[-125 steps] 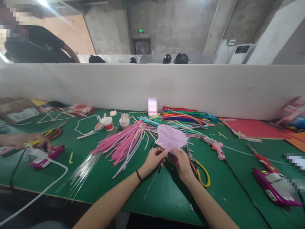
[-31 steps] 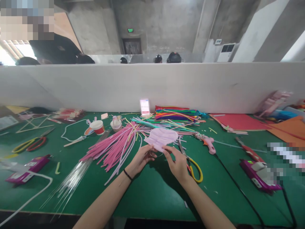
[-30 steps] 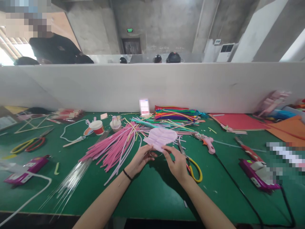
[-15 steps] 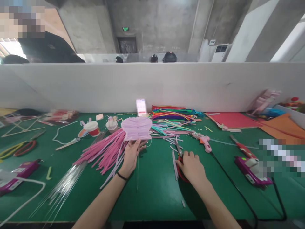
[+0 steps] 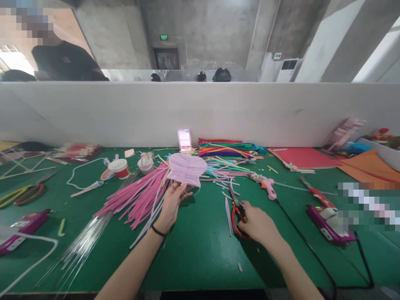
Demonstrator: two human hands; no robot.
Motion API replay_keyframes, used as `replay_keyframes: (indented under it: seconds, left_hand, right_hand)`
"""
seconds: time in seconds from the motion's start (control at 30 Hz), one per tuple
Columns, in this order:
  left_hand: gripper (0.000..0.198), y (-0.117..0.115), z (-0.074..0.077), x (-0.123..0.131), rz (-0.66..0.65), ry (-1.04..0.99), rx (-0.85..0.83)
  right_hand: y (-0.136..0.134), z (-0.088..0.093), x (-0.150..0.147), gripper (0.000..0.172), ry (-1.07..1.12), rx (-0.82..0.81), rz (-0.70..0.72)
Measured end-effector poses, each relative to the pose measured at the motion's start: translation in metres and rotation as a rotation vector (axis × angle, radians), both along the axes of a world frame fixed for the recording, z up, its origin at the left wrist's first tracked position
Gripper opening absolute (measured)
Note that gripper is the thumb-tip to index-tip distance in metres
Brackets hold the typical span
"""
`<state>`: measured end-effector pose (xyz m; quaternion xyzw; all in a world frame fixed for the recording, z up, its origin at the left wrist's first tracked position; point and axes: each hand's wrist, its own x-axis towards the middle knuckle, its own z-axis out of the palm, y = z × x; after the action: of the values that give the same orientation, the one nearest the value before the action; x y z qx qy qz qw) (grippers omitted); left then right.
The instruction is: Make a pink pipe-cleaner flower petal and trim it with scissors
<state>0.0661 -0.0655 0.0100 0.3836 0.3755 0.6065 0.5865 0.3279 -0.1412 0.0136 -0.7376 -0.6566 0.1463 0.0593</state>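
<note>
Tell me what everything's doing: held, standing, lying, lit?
Lilac piece: held up in the left hand
Right scissors: touched by the right hand
Left scissors: lying flat
Pink glue gun: lying on its side
Phone: upright, lit
Red-and-white cup: upright
Right power strip: green light on
Exit sign: lit

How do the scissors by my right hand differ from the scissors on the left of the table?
Your right hand is on the nearby scissors, while no hand shows on the left-side scissors. The nearby scissors point away from you, slightly left; the left-side scissors point away and right. The nearby scissors clearly show a red handle; the left-side scissors show red and yellow ones. Both have metal blades.
</note>
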Motion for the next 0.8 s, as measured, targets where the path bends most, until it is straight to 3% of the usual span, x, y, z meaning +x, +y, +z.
replay_keyframes:
  seconds: [0.13,0.27,0.4,0.57,0.67,0.8]
  left_hand:
    - [0.046,0.001,0.001,-0.003,-0.073,0.0,-0.018]
    - [0.051,0.003,0.001,-0.007,-0.149,-0.013,-0.048]
    - [0.047,0.004,0.006,-0.014,-0.26,-0.038,-0.089]
    - [0.032,0.001,0.012,-0.022,-0.39,-0.189,-0.158]
    - [0.035,0.0,0.012,-0.026,-0.366,-0.279,-0.21]
    - [0.037,0.001,0.011,-0.031,-0.236,-0.328,-0.295]
  right_hand:
    - [-0.002,-0.003,0.021,0.051,0.539,0.065,-0.004]
    - [-0.015,0.012,0.023,0.052,0.983,0.079,0.054]
    - [-0.021,0.026,0.014,0.029,1.188,0.218,0.014]
    - [-0.013,0.03,0.009,0.025,1.328,0.46,0.069]
    - [-0.008,0.031,0.007,0.025,1.376,0.471,0.11]
    - [-0.004,0.036,0.0,0.025,1.45,0.463,0.133]
